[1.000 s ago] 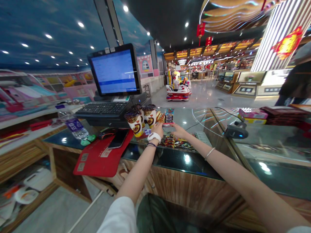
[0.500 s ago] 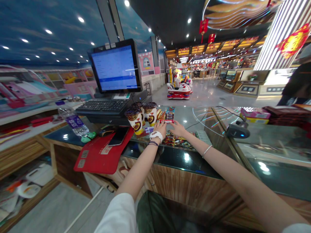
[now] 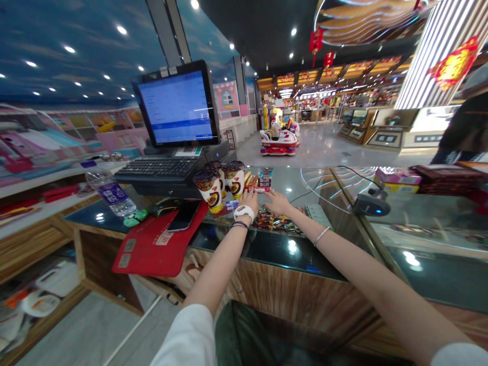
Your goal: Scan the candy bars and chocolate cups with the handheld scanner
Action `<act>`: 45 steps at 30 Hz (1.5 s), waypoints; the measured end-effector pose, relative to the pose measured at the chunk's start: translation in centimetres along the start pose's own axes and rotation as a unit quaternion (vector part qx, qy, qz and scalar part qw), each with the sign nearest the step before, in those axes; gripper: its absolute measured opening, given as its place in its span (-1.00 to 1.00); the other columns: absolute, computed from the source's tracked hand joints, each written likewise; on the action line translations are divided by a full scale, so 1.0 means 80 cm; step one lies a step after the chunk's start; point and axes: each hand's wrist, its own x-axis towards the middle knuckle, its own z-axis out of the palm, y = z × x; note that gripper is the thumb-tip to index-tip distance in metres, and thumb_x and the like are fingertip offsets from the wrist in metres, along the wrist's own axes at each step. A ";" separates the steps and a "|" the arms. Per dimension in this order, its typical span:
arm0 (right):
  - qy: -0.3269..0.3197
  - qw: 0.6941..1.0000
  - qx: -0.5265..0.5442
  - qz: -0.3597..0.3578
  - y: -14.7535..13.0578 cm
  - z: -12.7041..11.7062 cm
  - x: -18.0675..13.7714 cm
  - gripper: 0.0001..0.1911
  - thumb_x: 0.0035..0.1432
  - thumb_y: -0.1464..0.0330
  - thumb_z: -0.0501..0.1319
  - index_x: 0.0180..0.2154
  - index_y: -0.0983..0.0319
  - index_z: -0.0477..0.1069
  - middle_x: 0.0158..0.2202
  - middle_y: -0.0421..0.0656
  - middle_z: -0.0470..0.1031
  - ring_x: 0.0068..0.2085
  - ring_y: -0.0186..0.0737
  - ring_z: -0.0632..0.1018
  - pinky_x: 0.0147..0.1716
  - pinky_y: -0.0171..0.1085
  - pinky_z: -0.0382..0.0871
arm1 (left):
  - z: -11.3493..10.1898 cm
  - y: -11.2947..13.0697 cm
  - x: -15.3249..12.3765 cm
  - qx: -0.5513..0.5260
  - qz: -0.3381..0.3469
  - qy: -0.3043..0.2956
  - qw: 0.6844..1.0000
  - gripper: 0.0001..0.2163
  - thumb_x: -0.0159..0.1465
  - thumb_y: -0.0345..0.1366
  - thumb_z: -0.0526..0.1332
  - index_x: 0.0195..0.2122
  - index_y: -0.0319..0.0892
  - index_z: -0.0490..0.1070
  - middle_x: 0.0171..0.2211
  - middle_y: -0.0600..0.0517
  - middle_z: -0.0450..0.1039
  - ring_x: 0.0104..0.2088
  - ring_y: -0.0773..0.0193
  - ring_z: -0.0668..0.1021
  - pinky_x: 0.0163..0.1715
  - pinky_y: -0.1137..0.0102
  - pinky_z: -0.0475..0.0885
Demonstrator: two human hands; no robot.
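My left hand (image 3: 249, 200) reaches over the glass counter, its fingers stretched forward to a small red and white packet (image 3: 261, 189). At the right end of that packet is my right hand (image 3: 277, 202), palm down with its fingers spread. Both hands seem to touch the packet's near edge; neither plainly grips it. Just beyond lie snack packs (image 3: 264, 177) in blue and brown wrappers. Several cups with dark lids and yellow bases, one a snack cup (image 3: 209, 191), stand left of my left hand. Under the glass below my hands are colourful wrapped snacks (image 3: 267, 221).
A monitor (image 3: 177, 108) and keyboard (image 3: 158, 169) stand at the left. Nearer are a water bottle (image 3: 114, 195), a phone (image 3: 184, 215) and a red mat (image 3: 152, 254). On the right are a black scanner (image 3: 371, 204) and stacked boxes (image 3: 398, 178). A person (image 3: 463, 127) stands far right.
The view has shifted slightly. My right fingers look more spread and a little farther from the packet's middle; my left hand and the packet stay nearly in place.
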 end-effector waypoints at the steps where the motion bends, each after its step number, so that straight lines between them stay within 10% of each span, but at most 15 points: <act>1: 0.000 1.000 0.003 0.000 0.000 0.000 -0.001 -0.35 0.26 0.29 0.11 0.35 0.17 0.10 0.41 0.00 0.05 0.36 0.11 0.19 0.28 0.08 0.10 | -0.002 0.001 -0.001 -0.002 -0.003 -0.002 1.000 -0.50 0.37 -0.37 -0.06 0.34 -0.17 0.14 0.40 -0.06 0.05 0.39 -0.02 0.10 0.33 0.10 0.13; 16: 0.080 0.993 -0.042 -0.070 0.038 -0.080 -0.086 -0.26 0.16 0.38 0.17 0.36 0.16 0.06 0.43 -0.04 -0.03 0.42 0.06 0.05 0.35 0.17 -0.13 | -0.057 0.068 -0.035 -0.014 0.067 0.041 0.997 -0.50 0.38 -0.29 -0.02 0.35 -0.12 0.13 0.42 -0.04 -0.01 0.42 -0.02 0.03 0.38 0.00 -0.03; 45: 0.282 0.928 -0.199 0.137 0.333 -0.206 -0.390 -0.42 0.21 0.31 0.06 0.26 0.21 0.22 0.29 0.04 0.29 0.28 0.00 0.32 0.28 0.12 0.08 | -0.050 0.449 -0.049 -0.089 0.429 0.052 0.897 -0.53 0.37 -0.29 0.04 0.30 -0.20 0.20 0.37 -0.12 0.12 0.39 0.04 0.11 0.38 0.02 0.02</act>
